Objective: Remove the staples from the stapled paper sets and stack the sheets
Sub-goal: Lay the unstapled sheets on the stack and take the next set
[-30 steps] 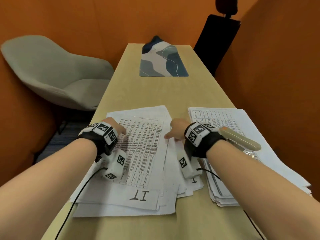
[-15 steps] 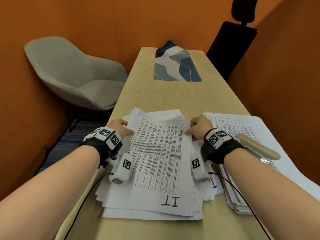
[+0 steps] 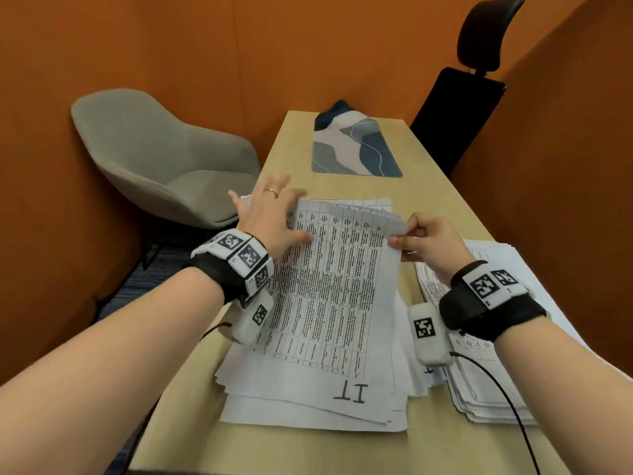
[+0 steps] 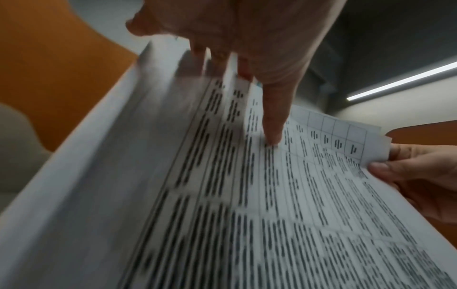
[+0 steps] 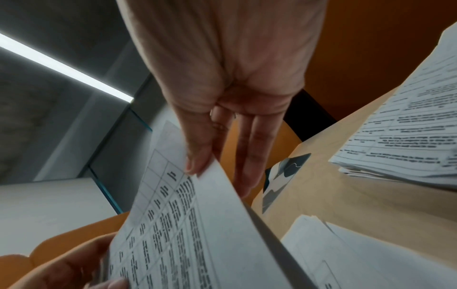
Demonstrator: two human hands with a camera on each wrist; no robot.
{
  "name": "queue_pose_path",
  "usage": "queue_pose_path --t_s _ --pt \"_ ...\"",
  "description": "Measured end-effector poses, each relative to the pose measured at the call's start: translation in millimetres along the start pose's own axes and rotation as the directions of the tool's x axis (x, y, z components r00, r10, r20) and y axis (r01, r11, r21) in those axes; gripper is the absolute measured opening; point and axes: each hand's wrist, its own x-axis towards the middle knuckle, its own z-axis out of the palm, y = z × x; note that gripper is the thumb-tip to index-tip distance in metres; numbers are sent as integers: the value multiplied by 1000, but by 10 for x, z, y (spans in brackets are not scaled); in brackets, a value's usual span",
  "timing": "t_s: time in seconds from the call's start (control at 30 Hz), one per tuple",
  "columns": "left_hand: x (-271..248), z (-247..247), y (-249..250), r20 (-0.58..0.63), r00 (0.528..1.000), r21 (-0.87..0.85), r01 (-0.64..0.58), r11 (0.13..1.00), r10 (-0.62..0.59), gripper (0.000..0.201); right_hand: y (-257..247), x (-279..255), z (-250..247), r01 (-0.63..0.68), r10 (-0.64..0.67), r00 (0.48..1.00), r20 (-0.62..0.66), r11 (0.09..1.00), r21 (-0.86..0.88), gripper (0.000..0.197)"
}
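Note:
A printed paper set marked "11" at its near edge lies on top of a loose pile of white sheets on the wooden table. Its far end is raised off the pile. My left hand presses flat on the set's far left part with straight, spread fingers. My right hand pinches the set's far right corner between thumb and fingers, and the sheets fan apart slightly there. No staple shows in any view.
A second stack of printed paper lies at the right, partly under my right forearm. A patterned mat sits at the table's far end. A grey chair stands to the left, a black chair at the far right, with orange walls around.
My left hand has opened and slid forward onto the set's far left part. My right hand has pinched the far right corner and lifted that end.

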Motion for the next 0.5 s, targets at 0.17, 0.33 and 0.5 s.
queue_pose_path --t_s 0.17,0.33,0.5 --pt "-52 -210 125 93 993 -292 -46 955 76 16 -101 -102 28 39 -38 999 -31 998 39 28" --pt "-140 -250 140 92 995 -490 7 872 44 8 -83 -181 28 19 -29 993 -119 997 -77 34" --pt "-134 -320 158 34 997 -632 78 771 -73 7 -160 -270 -106 -177 223 971 82 910 -376 30"
